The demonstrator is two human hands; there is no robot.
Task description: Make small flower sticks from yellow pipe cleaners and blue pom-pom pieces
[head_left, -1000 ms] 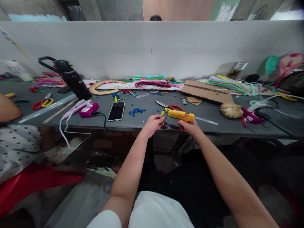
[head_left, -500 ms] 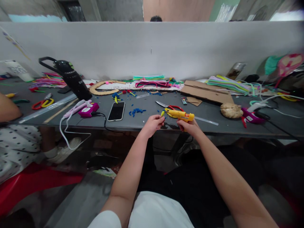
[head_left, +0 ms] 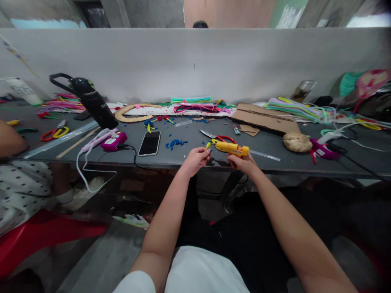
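Note:
My right hand (head_left: 242, 162) grips a yellow glue gun (head_left: 231, 148) by its handle at the front edge of the grey table (head_left: 275, 156), nozzle pointing left, a clear glue stick (head_left: 264, 155) trailing from its back. My left hand (head_left: 195, 159) is closed in a pinch on a small yellow piece (head_left: 208, 145) held right at the gun's nozzle. Red-handled scissors (head_left: 217, 137) lie just behind the gun.
A phone (head_left: 149, 143), blue bits (head_left: 175, 143), a pink glue gun (head_left: 113, 140) with cable and a black bottle (head_left: 91, 101) sit to the left. Cardboard (head_left: 262, 118), pipe cleaners (head_left: 293, 107), a brown lump (head_left: 297, 142) and another glue gun (head_left: 323, 149) lie right. Another person's arm (head_left: 9, 140) rests far left.
Both hands and the glue gun have shifted very slightly; the yellow piece stays at the nozzle.

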